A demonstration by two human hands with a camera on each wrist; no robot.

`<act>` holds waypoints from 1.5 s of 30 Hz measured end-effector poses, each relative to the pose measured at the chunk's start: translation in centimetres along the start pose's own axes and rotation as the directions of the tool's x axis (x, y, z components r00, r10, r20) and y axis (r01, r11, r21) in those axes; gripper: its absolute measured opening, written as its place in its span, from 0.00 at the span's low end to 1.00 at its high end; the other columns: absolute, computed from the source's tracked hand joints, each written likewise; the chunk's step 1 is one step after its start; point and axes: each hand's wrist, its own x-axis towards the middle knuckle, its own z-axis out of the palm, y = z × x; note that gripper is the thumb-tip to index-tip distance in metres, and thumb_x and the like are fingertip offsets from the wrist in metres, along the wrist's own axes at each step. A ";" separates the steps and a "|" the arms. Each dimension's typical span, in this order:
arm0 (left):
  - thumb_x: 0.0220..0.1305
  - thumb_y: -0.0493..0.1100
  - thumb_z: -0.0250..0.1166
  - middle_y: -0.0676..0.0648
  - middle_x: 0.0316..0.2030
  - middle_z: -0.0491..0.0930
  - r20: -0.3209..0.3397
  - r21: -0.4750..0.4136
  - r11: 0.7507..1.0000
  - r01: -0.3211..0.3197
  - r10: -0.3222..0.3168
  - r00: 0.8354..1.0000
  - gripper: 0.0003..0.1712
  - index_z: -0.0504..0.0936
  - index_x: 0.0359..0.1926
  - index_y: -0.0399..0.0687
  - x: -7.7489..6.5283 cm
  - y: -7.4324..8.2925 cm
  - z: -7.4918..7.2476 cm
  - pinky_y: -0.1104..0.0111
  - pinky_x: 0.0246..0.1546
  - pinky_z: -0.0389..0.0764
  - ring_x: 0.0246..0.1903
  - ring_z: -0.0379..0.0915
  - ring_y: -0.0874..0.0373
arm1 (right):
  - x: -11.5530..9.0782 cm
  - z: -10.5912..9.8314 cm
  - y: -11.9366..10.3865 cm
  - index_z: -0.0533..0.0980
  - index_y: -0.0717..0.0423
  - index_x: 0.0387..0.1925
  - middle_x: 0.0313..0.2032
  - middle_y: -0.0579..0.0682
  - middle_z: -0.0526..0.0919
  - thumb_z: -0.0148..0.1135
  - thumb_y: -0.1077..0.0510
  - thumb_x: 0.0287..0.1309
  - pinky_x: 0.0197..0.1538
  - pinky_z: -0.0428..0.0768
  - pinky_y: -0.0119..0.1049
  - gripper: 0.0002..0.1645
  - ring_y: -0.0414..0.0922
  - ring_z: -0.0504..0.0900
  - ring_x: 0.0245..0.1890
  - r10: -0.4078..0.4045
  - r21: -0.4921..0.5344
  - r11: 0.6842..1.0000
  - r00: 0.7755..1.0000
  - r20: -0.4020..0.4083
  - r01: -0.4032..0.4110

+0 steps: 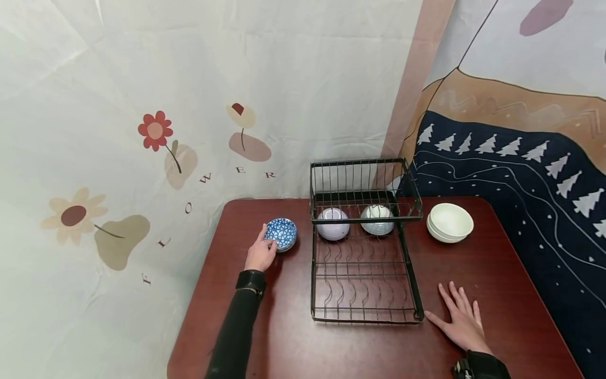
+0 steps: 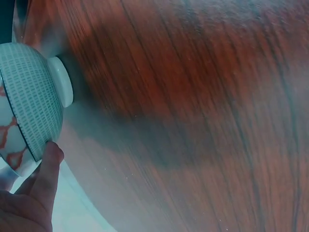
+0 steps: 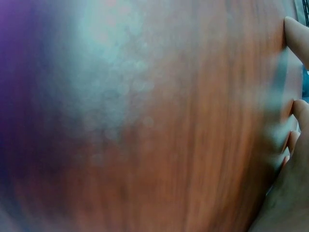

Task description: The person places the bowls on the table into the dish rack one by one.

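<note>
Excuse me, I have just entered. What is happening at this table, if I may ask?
A person's left hand holds the stacked blue-and-white bowls at their edge, left of a black dish rack. The right hand rests on the table, palm down. A lavender bowl and a greyish bowl sit in the rack, while stacked cream bowls stand to its right.

Blue-and-white patterned bowl (image 1: 283, 231), lilac bowl (image 1: 333, 231), cream bowls (image 1: 450, 223), black rack (image 1: 355, 220), reddish-brown wood-grained table (image 1: 293, 331).
</note>
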 end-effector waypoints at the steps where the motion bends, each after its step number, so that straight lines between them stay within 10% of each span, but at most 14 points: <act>1: 0.84 0.56 0.54 0.43 0.89 0.57 0.008 0.002 1.000 0.008 -0.008 1.000 0.27 0.92 0.60 0.44 -0.1 -0.1 0.0 0.48 0.49 0.87 0.57 0.87 0.37 | 0.0 0.0 -0.1 0.43 0.55 0.90 0.88 0.73 0.36 0.64 0.28 0.72 0.81 0.18 0.77 0.65 0.75 0.28 0.87 0.000 -0.001 1.000 1.000 0.004 0.000; 6: 0.81 0.53 0.55 0.45 0.89 0.58 0.029 -0.023 0.999 0.047 -0.046 0.999 0.26 0.91 0.61 0.45 -1.4 1.0 -0.9 0.46 0.55 0.87 0.57 0.87 0.39 | 0.1 -0.5 -0.6 0.44 0.58 0.90 0.88 0.73 0.36 0.65 0.29 0.72 0.80 0.19 0.79 0.66 0.75 0.28 0.87 0.024 -0.010 1.000 0.999 0.035 -0.024; 13: 0.77 0.43 0.58 0.39 0.86 0.61 0.082 -0.109 0.991 0.078 -0.069 0.994 0.24 0.89 0.65 0.42 -5.4 7.5 -6.3 0.44 0.48 0.81 0.54 0.84 0.35 | 0.2 -0.7 -0.8 0.43 0.60 0.90 0.87 0.73 0.34 0.64 0.29 0.73 0.80 0.19 0.78 0.66 0.76 0.27 0.86 0.045 -0.024 0.999 0.996 0.073 -0.044; 20: 0.75 0.45 0.61 0.43 0.86 0.62 0.029 -0.087 0.996 0.015 -0.012 1.000 0.23 0.89 0.65 0.48 -7.6 4.8 -2.3 0.44 0.56 0.87 0.63 0.83 0.35 | 0.4 -0.4 -0.5 0.43 0.58 0.90 0.88 0.73 0.34 0.65 0.27 0.72 0.80 0.17 0.77 0.67 0.76 0.27 0.87 0.034 -0.009 0.999 0.998 0.058 -0.034; 31: 0.63 0.36 0.69 0.33 0.78 0.71 0.057 -0.168 0.985 0.034 -0.025 0.998 0.33 0.83 0.70 0.43 -12.1 11.0 -7.2 0.32 0.62 0.82 0.68 0.78 0.28 | 0.3 0.0 0.1 0.42 0.54 0.91 0.88 0.72 0.35 0.64 0.28 0.72 0.80 0.16 0.77 0.66 0.75 0.27 0.87 0.008 -0.003 1.000 1.000 0.025 -0.008; 38: 0.63 0.36 0.73 0.34 0.70 0.76 0.048 -0.167 0.978 0.124 -0.118 0.992 0.49 0.67 0.84 0.49 -12.5 10.9 -6.8 0.36 0.54 0.87 0.54 0.85 0.33 | 0.3 -0.2 -0.1 0.42 0.55 0.90 0.88 0.72 0.35 0.65 0.28 0.72 0.80 0.16 0.76 0.67 0.75 0.26 0.87 0.019 -0.002 1.000 0.999 0.039 -0.019; 45: 0.69 0.44 0.74 0.36 0.49 0.86 -0.148 -0.066 0.990 0.124 -0.133 0.980 0.22 0.85 0.59 0.36 -10.2 5.4 -1.0 0.38 0.46 0.87 0.44 0.88 0.35 | 0.4 -0.3 -0.1 0.41 0.55 0.91 0.88 0.71 0.33 0.65 0.27 0.72 0.80 0.15 0.76 0.67 0.74 0.25 0.87 0.029 -0.006 1.000 0.998 0.050 -0.029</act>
